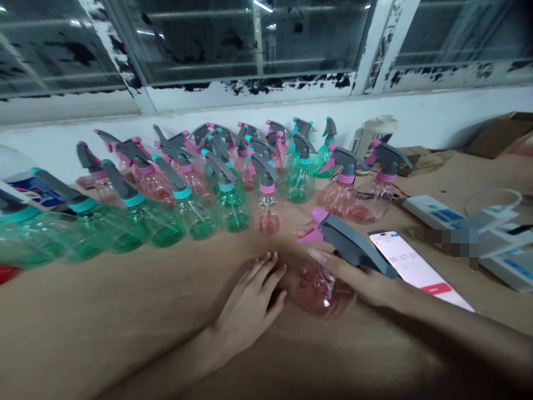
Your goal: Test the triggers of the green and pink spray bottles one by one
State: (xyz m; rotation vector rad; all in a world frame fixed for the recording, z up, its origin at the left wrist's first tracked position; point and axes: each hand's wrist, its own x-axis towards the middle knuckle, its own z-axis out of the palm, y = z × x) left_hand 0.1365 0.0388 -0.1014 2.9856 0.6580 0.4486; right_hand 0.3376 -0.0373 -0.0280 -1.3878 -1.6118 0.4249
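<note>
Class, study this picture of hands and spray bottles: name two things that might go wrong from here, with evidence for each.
1. The right hand holds a pink spray bottle close to a phone; a swing that way might knock it.
2. The other spray bottles stand crowded together, so bumping one might topple its neighbours.

Rows of near-identical spray bottles (235,210) crowd a wood-toned table (125,311) in what appears to be a workshop, its plain white wall (441,114) topped by windows (250,44) in patchy, worn frames (372,50). Sharing the tabletop are a cardboard box (495,136), a power strip (431,211) and a phone (406,258) (its screen showing a timer), while strip lights (263,6) gleam in the dark windows.
</note>
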